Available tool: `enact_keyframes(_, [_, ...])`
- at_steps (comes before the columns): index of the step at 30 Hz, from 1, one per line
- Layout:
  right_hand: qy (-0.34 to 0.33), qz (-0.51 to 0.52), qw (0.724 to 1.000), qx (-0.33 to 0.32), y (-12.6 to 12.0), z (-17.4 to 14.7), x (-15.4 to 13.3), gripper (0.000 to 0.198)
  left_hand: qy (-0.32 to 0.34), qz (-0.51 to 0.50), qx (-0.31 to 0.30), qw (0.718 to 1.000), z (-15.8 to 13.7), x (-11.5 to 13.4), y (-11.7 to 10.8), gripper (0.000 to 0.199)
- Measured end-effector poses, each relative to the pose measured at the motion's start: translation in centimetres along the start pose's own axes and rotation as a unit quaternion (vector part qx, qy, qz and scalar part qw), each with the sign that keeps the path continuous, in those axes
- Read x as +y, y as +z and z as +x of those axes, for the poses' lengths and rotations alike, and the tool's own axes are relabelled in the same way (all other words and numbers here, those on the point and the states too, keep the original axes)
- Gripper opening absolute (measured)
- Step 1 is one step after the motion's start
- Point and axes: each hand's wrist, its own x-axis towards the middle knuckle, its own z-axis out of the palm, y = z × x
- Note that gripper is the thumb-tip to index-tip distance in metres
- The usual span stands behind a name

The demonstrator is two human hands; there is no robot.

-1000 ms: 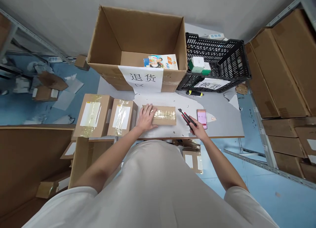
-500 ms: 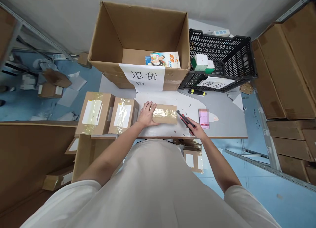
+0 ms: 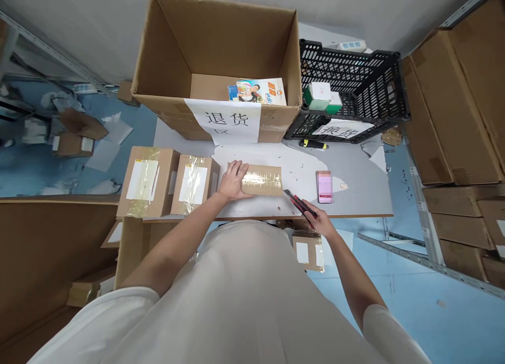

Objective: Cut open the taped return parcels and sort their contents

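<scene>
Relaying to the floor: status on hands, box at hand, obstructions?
Left grip on small brown cardboard box. Right grip holding black-and-red utility knife, tip near box's right end. Pink-screened rectangular phone right of knife, apart from both.

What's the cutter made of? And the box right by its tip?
The cutter: probably plastic, from its black-and-red body, finish unclear; its dark tip could be metal. The box: dull cardboard, from its plain brown face, with tape glinting like plastic.
</scene>
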Motion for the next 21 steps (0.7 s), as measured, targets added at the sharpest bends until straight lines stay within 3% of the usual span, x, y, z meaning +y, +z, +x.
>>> enact_keyframes(3, [-0.018, 0.083, 0.991, 0.106, 1.5, -0.1, 0.8, 0.069, -0.073, 0.015, 0.031, 0.997, 0.0, 1.6, 0.2, 0.121])
enact_keyframes(6, [-0.033, 0.191, 0.973, 0.127, 5.7, 1.9, 0.5, 0.054, -0.16, 0.026, 0.055, 0.985, -0.6, 3.7, 0.5, 0.122])
enact_keyframes(9, [-0.042, 0.27, 0.954, 0.123, 10.6, 5.3, -1.0, 0.049, -0.171, 0.007, 0.017, 0.985, -2.4, 4.9, 0.9, 0.097])
enact_keyframes(11, [-0.06, 0.257, 0.954, 0.146, 12.6, 7.3, -1.9, 0.047, -0.16, -0.03, -0.015, 0.987, -4.0, 5.0, 1.2, 0.071])
enact_keyframes(14, [-0.079, 0.222, 0.96, 0.154, 13.3, 8.8, -2.4, 0.044, -0.162, -0.089, -0.015, 0.983, -5.8, 4.5, 1.7, 0.058])
enact_keyframes(18, [-0.074, 0.199, 0.968, 0.136, 12.4, 8.9, -2.1, 0.045, -0.168, -0.12, -0.001, 0.978, -6.6, 4.2, 2.1, 0.06])
enact_keyframes(21, [-0.068, 0.214, 0.964, 0.145, 12.3, 8.0, -1.8, 0.05, -0.165, -0.117, 0.01, 0.979, -5.7, 4.0, 1.8, 0.069])
